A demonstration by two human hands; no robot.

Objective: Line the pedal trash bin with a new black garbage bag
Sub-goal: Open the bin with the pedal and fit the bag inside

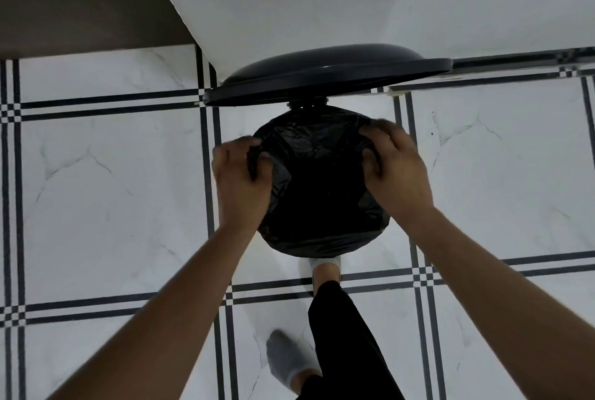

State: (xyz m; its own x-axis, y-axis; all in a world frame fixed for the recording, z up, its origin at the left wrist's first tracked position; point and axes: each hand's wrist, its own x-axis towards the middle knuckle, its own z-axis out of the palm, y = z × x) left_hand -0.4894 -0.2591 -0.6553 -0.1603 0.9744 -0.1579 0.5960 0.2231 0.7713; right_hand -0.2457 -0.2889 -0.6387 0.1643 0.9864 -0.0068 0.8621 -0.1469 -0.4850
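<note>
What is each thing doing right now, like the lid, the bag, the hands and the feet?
lid: up, open.
black garbage bag: spread open over the bin's rim.
left hand: grips the bag's left edge.
right hand: grips the bag's right edge.
front foot: at the bin's base; pedal hidden.
back foot: flat on the tiled floor.

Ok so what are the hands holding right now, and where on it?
Both grip the black garbage bag at its opening edge: the left hand on the left side, the right hand on the right side, over the bin's rim.
</note>
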